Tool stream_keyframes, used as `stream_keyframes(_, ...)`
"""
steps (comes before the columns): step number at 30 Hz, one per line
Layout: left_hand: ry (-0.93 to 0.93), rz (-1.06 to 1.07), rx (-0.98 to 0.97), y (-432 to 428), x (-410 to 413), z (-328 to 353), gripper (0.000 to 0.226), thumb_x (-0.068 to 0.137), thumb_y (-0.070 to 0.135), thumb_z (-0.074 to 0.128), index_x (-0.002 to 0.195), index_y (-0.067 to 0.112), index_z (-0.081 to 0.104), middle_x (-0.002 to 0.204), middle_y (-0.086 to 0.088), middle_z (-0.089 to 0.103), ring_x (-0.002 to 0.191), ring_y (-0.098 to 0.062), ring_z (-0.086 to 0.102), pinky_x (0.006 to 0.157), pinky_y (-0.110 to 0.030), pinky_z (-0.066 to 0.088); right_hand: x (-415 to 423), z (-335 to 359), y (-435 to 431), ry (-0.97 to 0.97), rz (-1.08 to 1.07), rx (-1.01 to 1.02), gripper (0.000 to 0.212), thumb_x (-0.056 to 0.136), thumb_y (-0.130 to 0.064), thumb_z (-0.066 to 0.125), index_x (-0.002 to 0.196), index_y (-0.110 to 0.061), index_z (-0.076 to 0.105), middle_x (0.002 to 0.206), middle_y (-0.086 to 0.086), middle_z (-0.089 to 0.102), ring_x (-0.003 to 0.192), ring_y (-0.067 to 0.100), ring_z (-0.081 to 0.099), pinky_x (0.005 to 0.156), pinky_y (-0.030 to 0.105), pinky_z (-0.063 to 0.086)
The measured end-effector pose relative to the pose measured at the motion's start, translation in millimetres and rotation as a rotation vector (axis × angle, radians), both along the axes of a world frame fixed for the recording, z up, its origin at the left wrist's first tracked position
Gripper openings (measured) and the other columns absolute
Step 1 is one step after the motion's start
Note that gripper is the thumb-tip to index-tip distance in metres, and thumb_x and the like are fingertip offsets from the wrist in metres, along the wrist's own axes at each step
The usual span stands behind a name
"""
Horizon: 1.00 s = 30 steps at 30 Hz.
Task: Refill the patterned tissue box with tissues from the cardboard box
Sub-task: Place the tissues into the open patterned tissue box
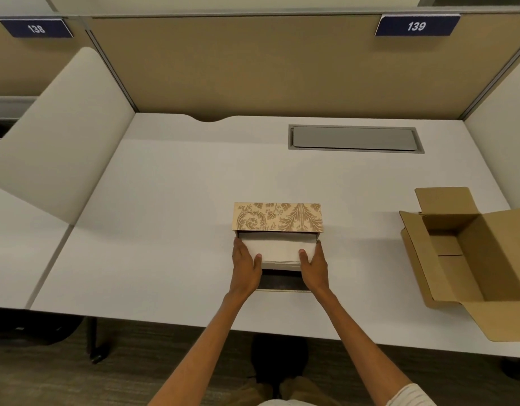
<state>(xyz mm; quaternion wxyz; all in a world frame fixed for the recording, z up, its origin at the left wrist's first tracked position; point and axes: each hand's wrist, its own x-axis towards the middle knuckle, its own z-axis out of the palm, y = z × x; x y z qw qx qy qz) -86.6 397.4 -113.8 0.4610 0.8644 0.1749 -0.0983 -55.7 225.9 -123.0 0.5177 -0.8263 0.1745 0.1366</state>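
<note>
white desk (170, 230) – patterned tissue box (277, 217), cardboard box (469, 256)

We reach both bare forearms forward from the bottom of the view, converging as they go. Our left hand (247, 266) lies palm inward, fingers pointing ahead and held together, the thumb angled toward the middle. Our right hand (314, 266) mirrors it, fingers extended forward, thumb pointing inward. The two hands face each other with a gap between them, pressing in from either side, wrists straight and level. A pale striped sleeve (411, 395) shows at our right upper arm.
</note>
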Motion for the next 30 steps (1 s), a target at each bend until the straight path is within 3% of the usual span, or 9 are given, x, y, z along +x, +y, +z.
stream_keyframes(3, -0.002, -0.013, -0.031, 4.8, 1.3, 0.8, 0.077, 0.103, 0.024, 0.044, 0.155, 0.006, -0.010, 0.166, -0.010, -0.003, 0.153, -0.026, 0.003, 0.126, -0.039, 0.009, 1.5, 2.1, -2.9, 0.000, 0.022, 0.013, 0.065, 0.101, -0.031, 0.046, 0.155, -0.010, 0.016, 0.159, 0.010, 0.029, 0.144, 0.029, 0.032, 0.119, 0.046, 0.028)
stream_keyframes(7, 0.002, 0.063, -0.129, 15.5, 1.5, 4.4, 0.077, 0.102, 0.031, 0.045, 0.156, 0.010, -0.006, 0.166, -0.007, 0.003, 0.153, -0.024, 0.008, 0.124, -0.036, 0.012, 5.7, 5.6, -12.2, 0.038, 0.004, 0.059, 0.067, 0.100, -0.030, 0.048, 0.156, -0.013, 0.015, 0.161, 0.007, 0.024, 0.147, 0.027, 0.027, 0.120, 0.040, 0.025)
stream_keyframes(10, -0.009, 0.214, -0.187, 23.7, 4.3, 12.0, 0.071, 0.100, 0.035, 0.048, 0.157, 0.014, 0.011, 0.163, -0.009, 0.022, 0.149, -0.028, 0.026, 0.122, -0.043, 0.026, 11.0, 11.7, -20.1, 0.035, -0.074, 0.122, 0.064, 0.100, -0.026, 0.050, 0.155, -0.016, 0.019, 0.160, 0.007, 0.028, 0.145, 0.026, 0.031, 0.119, 0.043, 0.028)
stream_keyframes(14, -0.132, 0.360, -0.137, 39.3, 22.3, 31.7, 0.053, 0.099, 0.030, 0.052, 0.145, 0.009, 0.038, 0.143, -0.015, 0.049, 0.130, -0.029, 0.048, 0.105, -0.037, 0.042, 28.7, 29.3, -28.6, -0.055, -0.148, 0.076, 0.055, 0.100, -0.025, 0.048, 0.151, -0.014, 0.030, 0.155, 0.008, 0.038, 0.139, 0.025, 0.040, 0.115, 0.041, 0.034)
stream_keyframes(17, -0.195, 0.309, -0.090, 50.3, 45.2, 49.3, 0.051, 0.099, 0.029, 0.054, 0.142, 0.007, 0.040, 0.140, -0.015, 0.050, 0.128, -0.029, 0.049, 0.103, -0.035, 0.042, 48.6, 45.9, -28.5, -0.129, -0.112, 0.041, 0.055, 0.100, -0.031, 0.049, 0.149, -0.012, 0.033, 0.153, 0.009, 0.040, 0.138, 0.025, 0.041, 0.115, 0.045, 0.035)
stream_keyframes(20, -0.217, 0.159, -0.029, 57.7, 70.3, 65.6, 0.055, 0.097, 0.029, 0.057, 0.145, 0.008, 0.039, 0.146, -0.016, 0.045, 0.134, -0.029, 0.044, 0.113, -0.043, 0.039, 70.9, 61.1, -23.0, -0.141, -0.024, -0.007, 0.060, 0.098, -0.036, 0.050, 0.150, -0.011, 0.031, 0.154, 0.011, 0.037, 0.139, 0.028, 0.039, 0.115, 0.045, 0.035)
stream_keyframes(24, -0.103, -0.094, 0.118, 62.3, 98.4, 73.6, 0.061, 0.096, 0.033, 0.058, 0.149, 0.009, 0.036, 0.151, -0.018, 0.041, 0.141, -0.031, 0.036, 0.118, -0.042, 0.031, 94.1, 70.2, -14.8, -0.052, 0.129, -0.047, 0.069, 0.095, -0.039, 0.057, 0.151, -0.012, 0.027, 0.153, 0.014, 0.038, 0.138, 0.031, 0.040, 0.114, 0.045, 0.034)
stream_keyframes(30, 0.075, -0.148, 0.081, 60.5, 109.5, 66.0, 0.066, 0.094, 0.036, 0.062, 0.148, 0.010, 0.037, 0.149, -0.015, 0.046, 0.137, -0.033, 0.045, 0.113, -0.042, 0.038, 103.5, 65.5, -13.1, 0.038, 0.194, -0.035, 0.076, 0.091, -0.033, 0.064, 0.152, -0.016, 0.023, 0.153, 0.015, 0.038, 0.138, 0.033, 0.040, 0.114, 0.046, 0.035)
